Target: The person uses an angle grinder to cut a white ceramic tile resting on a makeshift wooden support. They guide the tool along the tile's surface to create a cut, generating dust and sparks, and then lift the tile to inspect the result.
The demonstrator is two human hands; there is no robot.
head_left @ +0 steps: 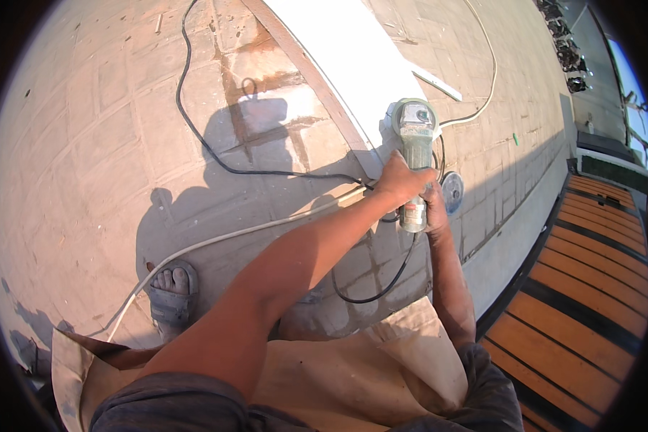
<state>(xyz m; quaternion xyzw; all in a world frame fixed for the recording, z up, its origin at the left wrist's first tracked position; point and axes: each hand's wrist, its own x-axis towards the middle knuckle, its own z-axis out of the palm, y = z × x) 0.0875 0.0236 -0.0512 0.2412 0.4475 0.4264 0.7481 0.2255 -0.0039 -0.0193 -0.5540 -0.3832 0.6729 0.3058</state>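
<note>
My left hand (403, 176) is closed around the body of a dusty grey-green angle grinder (416, 122). Behind its lower end, my right hand (432, 205) grips it too, partly hidden by the tool. The grinder's head is over the end of a long white board (353, 65) with a brownish strip (309, 79) along its left edge; whether the disc touches the board is hidden. A separate round disc (453, 193) lies just right of the tool. A black cord (371, 298) loops below the grinder.
Paving (93, 144) surrounds the board, crossed by a cream cable (230, 239) and a thin white offcut (439, 83). My sandalled foot (171, 288) is at lower left. Orange slatted panels (576, 288) with dark bars run along the right beside a low concrete edge (507, 252).
</note>
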